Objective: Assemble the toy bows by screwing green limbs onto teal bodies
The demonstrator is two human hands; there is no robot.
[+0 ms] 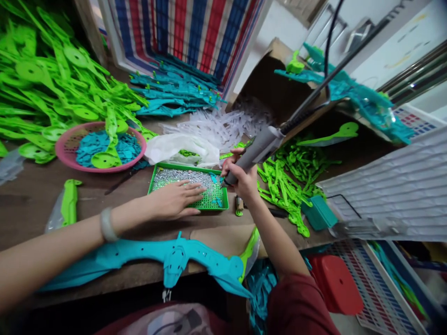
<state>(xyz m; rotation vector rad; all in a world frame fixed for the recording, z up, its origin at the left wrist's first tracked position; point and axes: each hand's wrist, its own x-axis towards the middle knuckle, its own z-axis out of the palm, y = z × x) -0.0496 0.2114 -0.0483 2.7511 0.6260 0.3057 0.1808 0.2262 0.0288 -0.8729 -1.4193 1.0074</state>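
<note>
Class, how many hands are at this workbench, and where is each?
2: the left hand is spread over the green tray; the right hand grips the grey handheld tool.

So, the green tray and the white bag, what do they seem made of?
Tray: probably moulded plastic, slightly shiny, from its regular holes and even bright green. Bag: thin, soft plastic film, it seems, from its loose creases and cloudy white look.
</note>
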